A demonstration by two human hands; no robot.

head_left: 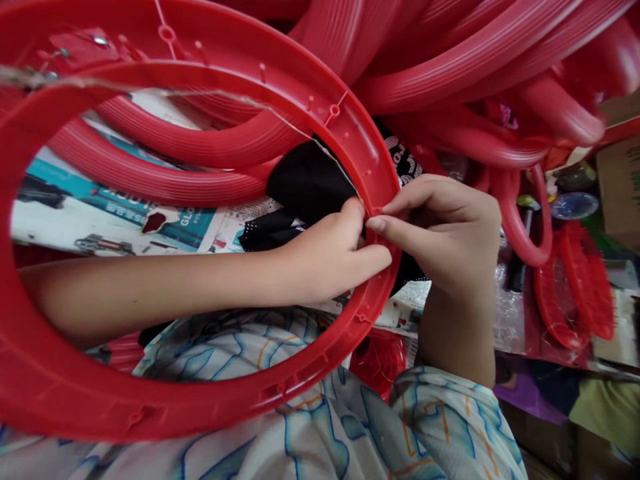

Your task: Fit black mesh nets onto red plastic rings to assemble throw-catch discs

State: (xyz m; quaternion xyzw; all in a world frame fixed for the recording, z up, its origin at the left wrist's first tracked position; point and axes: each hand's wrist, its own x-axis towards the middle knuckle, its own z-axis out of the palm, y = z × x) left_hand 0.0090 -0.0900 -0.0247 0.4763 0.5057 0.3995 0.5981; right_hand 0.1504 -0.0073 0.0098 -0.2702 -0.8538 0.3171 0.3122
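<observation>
A large red plastic ring [240, 393], its ribbed and pegged channel facing me, lies across my lap, tilted. My left hand [337, 250] reaches through its opening and is closed on the right side of the rim, thumb over the channel. A thin, pale string [280, 117] runs from the upper left over the ring to my left fingers. My right hand [445, 230] is at the rim's outer edge, thumb and forefinger pinched together right beside my left hand. What lies between those fingertips is too small to make out. Black cloth [310, 177] sits behind the rim.
Ribbed red tubes [465, 73] are heaped at the back. Printed cardboard [120, 200] lies beneath the ring. To the right are red plastic frames [560, 287], a black-handled tool [520, 253], clear plastic wrap [510, 313] and a cardboard box [620, 187].
</observation>
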